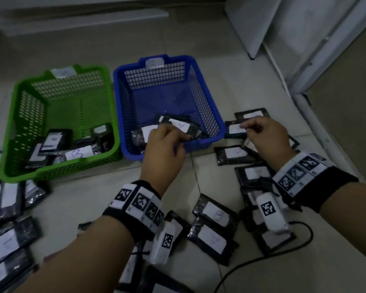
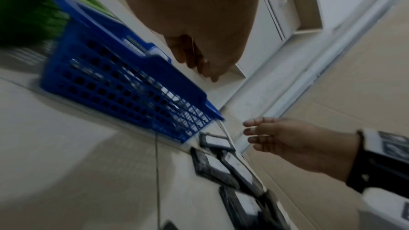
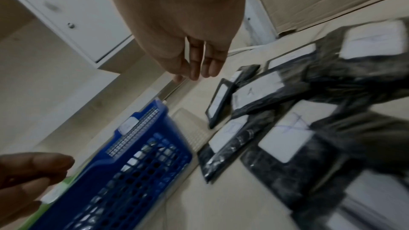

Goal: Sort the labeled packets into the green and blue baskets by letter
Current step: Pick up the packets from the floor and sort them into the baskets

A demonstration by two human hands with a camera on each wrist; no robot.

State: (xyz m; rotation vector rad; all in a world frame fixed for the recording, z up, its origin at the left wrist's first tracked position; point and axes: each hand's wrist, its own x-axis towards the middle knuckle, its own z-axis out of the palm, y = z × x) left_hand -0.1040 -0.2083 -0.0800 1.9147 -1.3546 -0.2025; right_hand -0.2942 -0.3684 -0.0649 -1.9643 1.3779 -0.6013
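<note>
The green basket (image 1: 72, 168) on the left holds several black packets, one labelled B (image 1: 76, 154). Beside it the blue basket (image 1: 209, 102) holds packets (image 1: 180, 126) near its front wall. My left hand (image 1: 169, 136) hovers over the blue basket's front rim with loosely curled fingers and nothing in them; the left wrist view shows the left hand (image 2: 199, 59) empty above the blue basket (image 2: 124, 85). My right hand (image 1: 260, 132) reaches over a packet (image 1: 234, 129) right of the blue basket. In the right wrist view the right hand (image 3: 197, 62) has straight, empty fingers above a packet marked A (image 3: 254, 92).
Loose labelled packets lie on the tiled floor at front centre (image 1: 213, 229), on the right (image 1: 237, 154) and in a pile at the left edge (image 1: 6, 240). A black cable (image 1: 262, 261) runs across the floor at the front right. A white cabinet (image 1: 283, 28) stands at the back right.
</note>
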